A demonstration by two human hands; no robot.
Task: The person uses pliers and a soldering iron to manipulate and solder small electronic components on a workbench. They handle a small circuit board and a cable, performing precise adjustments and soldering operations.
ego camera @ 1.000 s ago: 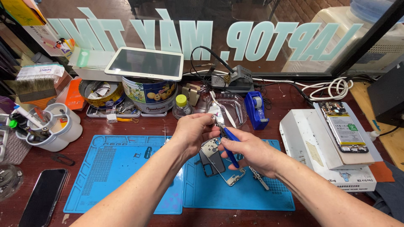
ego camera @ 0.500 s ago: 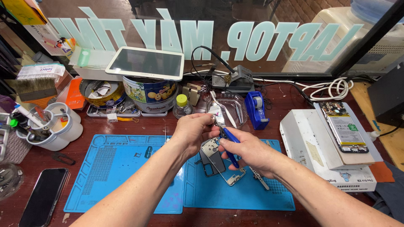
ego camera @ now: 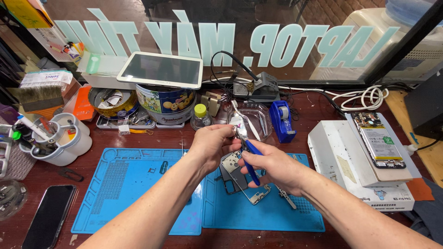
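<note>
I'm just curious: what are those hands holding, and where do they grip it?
Right hand grips blue-handled cutters by the handles; left hand pinches a small part at their tip.

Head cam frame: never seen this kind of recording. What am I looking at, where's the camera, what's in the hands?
There is no machine here. One camera sits on a person's head and looks down at their own two bare hands over a dark wooden workbench.

The left hand pinches something small at the tip of a tool; what it is cannot be made out. The right hand grips blue-handled pliers or cutters. Both work just above an opened phone frame, which lies over two blue repair mats.

Around them: a dark phone lying flat at the left, a white cup of tools, a round biscuit tin with a white tablet on top, a blue tape dispenser, and at the right a white box carrying an opened phone with its battery exposed.
</note>
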